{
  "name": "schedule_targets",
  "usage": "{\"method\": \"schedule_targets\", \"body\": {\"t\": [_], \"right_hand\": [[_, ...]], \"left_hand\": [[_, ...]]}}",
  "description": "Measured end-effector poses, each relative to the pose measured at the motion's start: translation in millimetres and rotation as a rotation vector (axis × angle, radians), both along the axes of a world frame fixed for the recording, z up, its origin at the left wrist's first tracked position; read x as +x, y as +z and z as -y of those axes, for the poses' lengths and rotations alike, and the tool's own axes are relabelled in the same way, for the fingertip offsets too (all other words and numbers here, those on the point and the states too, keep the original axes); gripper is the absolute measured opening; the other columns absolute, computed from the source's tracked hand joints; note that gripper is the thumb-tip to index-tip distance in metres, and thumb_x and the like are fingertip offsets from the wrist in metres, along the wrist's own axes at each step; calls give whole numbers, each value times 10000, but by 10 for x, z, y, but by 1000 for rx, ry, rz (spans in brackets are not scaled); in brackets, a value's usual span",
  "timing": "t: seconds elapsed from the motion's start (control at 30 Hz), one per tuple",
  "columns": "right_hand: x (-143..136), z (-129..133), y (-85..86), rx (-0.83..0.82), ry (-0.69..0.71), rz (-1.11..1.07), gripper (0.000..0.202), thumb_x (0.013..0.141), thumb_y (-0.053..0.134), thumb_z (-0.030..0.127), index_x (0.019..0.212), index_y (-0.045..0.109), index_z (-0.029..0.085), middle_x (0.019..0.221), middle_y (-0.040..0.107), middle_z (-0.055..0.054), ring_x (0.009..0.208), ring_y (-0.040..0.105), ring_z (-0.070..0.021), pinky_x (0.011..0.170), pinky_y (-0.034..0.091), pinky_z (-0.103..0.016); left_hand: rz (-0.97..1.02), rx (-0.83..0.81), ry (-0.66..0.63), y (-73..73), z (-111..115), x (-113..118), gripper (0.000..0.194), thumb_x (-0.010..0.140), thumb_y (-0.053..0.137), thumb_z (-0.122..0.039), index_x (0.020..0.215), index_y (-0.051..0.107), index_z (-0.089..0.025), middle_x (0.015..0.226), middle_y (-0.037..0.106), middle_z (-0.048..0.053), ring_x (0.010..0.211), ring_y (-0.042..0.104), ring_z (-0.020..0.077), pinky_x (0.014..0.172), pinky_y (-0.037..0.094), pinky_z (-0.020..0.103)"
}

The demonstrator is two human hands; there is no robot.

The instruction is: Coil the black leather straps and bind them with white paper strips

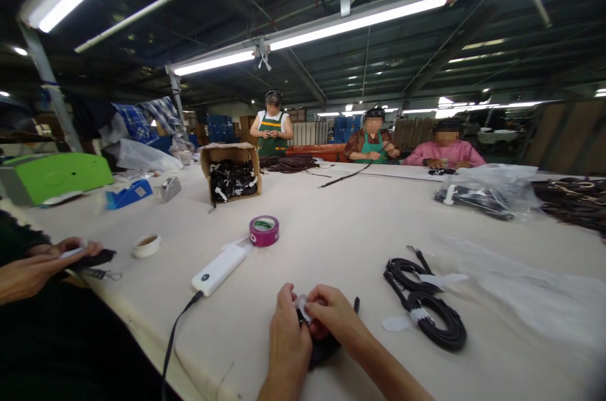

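Observation:
My left hand (288, 338) is closed around a coiled black strap (324, 352) low over the near part of the table. A small white paper tag (303, 308) lies against the coil. With thumb and forefinger, my right hand (336, 317) pinches this tag, close to the left fingertips. Much of the coil is hidden behind both hands. To the right rest two coiled black straps (447, 339), bound with white paper bands (419, 314). A loose white tag (395, 324) lies beside them.
A white device (222, 268) with a black cable, purple tape roll (264, 232) and small tape ring (147, 246) lie leftward. Behind stands a cardboard box (207, 170) of black straps. Clear plastic (521, 287) spreads right. A co-worker's hands (42, 268) work at left; several people sit or stand opposite.

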State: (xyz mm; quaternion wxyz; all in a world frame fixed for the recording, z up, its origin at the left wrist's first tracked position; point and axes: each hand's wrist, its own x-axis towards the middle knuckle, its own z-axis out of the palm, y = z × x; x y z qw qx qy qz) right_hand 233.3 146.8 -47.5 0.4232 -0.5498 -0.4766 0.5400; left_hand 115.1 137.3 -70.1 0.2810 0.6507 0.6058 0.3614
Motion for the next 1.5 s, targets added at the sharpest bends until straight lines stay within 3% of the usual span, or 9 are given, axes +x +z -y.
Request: {"method": "schedule_targets", "body": {"t": [0.23,0.6,0.93,1.5], "right_hand": [[-36,-2,69,-82,-30,87,93,676,488,117,661,527,200,419,584,72,395,562,-111,416,438,-196],[-64,-60,58,-102,-42,217,160,749,470,102,635,530,196,376,562,54,370,560,-125,381,425,-194],[-81,-95,-33,-62,-56,267,147,747,486,98,651,525,203,389,567,57,404,596,-148,397,463,-214],[-114,-76,71,-61,-27,364,185,825,541,123,651,538,184,396,505,92,374,528,-113,405,413,-220]], "left_hand": [[-34,-20,-4,135,66,10,510,714,498,-28,1216,454,-107,1200,590,153,1080,586,242,928,400,293],[-60,49,-6,86,61,20,312,683,458,-26,937,450,-207,953,560,52,870,558,199,773,385,276],[-62,61,-8,107,65,19,285,657,460,-21,838,395,-231,891,537,25,822,524,183,744,362,274],[-23,70,-26,80,55,22,269,650,467,-48,852,445,-224,854,581,22,797,555,188,738,397,275]]}}
